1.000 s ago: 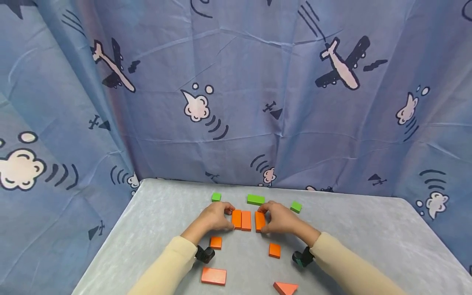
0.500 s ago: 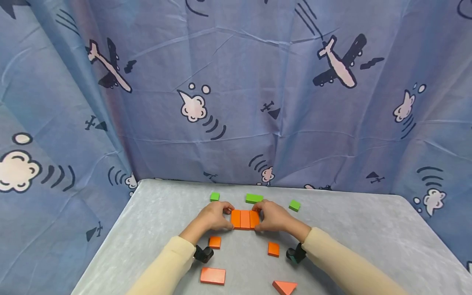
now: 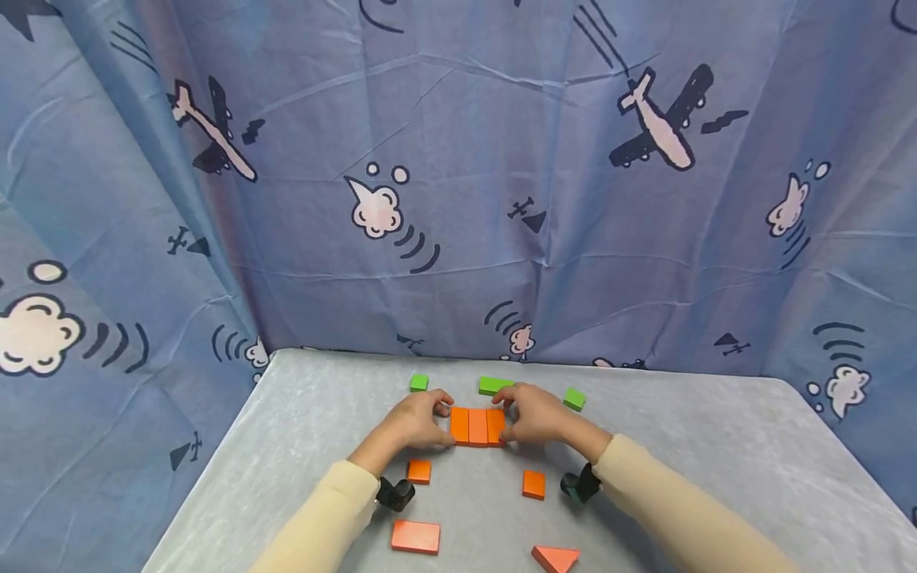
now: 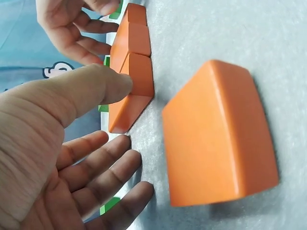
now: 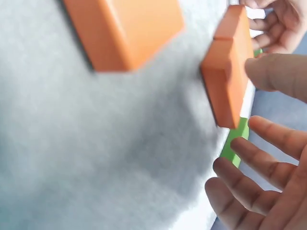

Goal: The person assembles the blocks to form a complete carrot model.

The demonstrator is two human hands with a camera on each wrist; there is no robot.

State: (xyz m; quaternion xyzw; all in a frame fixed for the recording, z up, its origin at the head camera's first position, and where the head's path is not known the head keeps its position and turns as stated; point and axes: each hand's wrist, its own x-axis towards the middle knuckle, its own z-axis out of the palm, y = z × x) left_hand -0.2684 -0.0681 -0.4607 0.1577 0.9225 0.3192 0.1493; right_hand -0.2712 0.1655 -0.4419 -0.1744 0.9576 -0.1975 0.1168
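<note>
Left hand (image 3: 415, 420) at nine o'clock and right hand (image 3: 540, 415) at three flank three side-by-side orange blocks (image 3: 478, 427) on a table (image 3: 723, 438), fingers (image 4: 112, 177) splayed wide, plain in both wrist views but mostly hidden from the head view.

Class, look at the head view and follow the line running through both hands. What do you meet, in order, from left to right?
Left hand → left orange block → middle orange block → right orange block → right hand.
</note>
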